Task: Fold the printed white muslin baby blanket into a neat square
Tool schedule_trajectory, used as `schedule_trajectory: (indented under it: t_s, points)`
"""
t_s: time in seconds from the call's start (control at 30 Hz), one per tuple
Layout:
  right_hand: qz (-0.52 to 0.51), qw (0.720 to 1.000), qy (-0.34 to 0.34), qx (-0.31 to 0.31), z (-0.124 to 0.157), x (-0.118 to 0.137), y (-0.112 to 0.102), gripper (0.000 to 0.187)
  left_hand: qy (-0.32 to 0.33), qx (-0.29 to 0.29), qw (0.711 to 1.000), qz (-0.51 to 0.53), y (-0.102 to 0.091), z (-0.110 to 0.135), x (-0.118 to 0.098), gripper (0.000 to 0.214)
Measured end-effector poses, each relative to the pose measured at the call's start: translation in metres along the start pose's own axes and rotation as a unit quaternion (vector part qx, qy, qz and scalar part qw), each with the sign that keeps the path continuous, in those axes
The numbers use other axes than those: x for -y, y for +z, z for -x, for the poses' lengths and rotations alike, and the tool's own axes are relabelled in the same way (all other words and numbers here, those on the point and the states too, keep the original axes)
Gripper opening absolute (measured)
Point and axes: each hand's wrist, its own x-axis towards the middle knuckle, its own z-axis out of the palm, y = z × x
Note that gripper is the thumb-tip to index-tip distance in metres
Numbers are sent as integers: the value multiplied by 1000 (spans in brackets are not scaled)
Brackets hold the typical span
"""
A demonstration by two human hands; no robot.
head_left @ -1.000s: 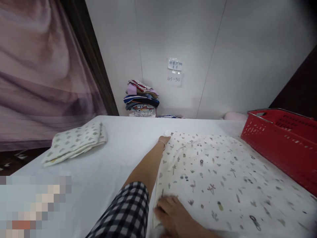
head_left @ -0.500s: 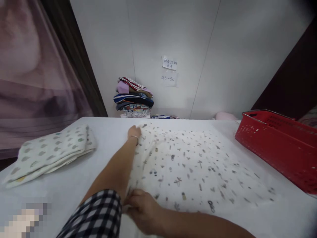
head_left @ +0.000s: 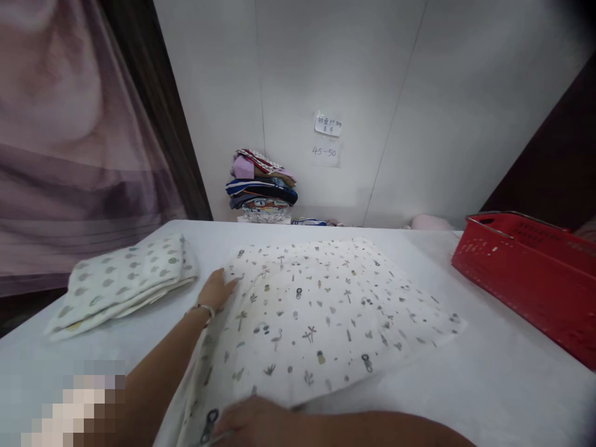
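A white cloth (head_left: 321, 310) printed with small plants and birds lies spread flat on the white table (head_left: 488, 397). My left hand (head_left: 216, 289) is at the cloth's far left corner, its fingers closed on the edge. A thin bracelet sits on that wrist. My right hand (head_left: 251, 425) is at the bottom of the picture on the near left corner, fingers curled onto the fabric. A fold of the cloth hangs down between my two arms.
A folded white cloth with grey-green spots (head_left: 123, 279) lies at the table's left. A red plastic basket (head_left: 531, 273) stands at the right edge. A pile of folded fabrics (head_left: 263, 186) rests against the white wall, under two paper notes (head_left: 327, 136). A mauve curtain (head_left: 69, 143) hangs at left.
Both hands have drawn the printed cloth toward me and leftward. My left hand came back from the table's far side to its middle.
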Motion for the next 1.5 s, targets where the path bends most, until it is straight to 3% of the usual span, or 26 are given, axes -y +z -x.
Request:
schedule_trajectory:
  t_s: [0.1,0.2,0.33,0.47,0.53,0.57,0.67,0.7,0.77,0.93,1.1,1.27,1.33,1.4,1.5]
  points:
    - [34,998,62,-6,48,12,-35,24,63,23,995,-75,9,37,-3,66]
    - [63,978,194,-54,107,29,-73,18,99,31,985,-139,12,75,-4,55]
    - [102,921,340,-162,192,42,-108,24,124,54,977,-165,13,117,-21,48]
    - [116,834,468,-268,269,37,-132,26,266,114,954,-84,26,168,-71,41]
    - [101,767,533,-341,300,29,-146,24,330,138,934,-26,37,197,-104,43]
    - [77,716,570,-396,313,24,-154,24,356,149,923,2,43,212,-121,44]
    - [-63,522,646,-553,343,9,-180,39,426,154,890,47,65,246,-164,41]
    - [-103,477,652,-580,350,4,-189,48,442,152,883,48,73,253,-177,40]
    - [-148,434,652,-604,359,-7,-205,62,460,141,876,36,87,263,-197,39]
    - [-208,395,651,-614,369,-36,-232,65,455,85,887,-4,109,265,-230,39]
    - [-243,400,639,-611,373,-42,-240,54,455,89,884,-62,105,258,-243,28]
    - [-226,442,609,-619,392,14,-227,57,509,121,850,-64,88,276,-227,26]
    - [-204,465,635,-582,404,46,-212,60,554,142,818,-69,85,292,-213,25]
    - [-177,469,680,-535,416,72,-193,64,588,171,786,-81,85,308,-200,24]
    - [-115,509,720,-457,434,92,-171,70,594,199,773,-98,85,322,-192,22]
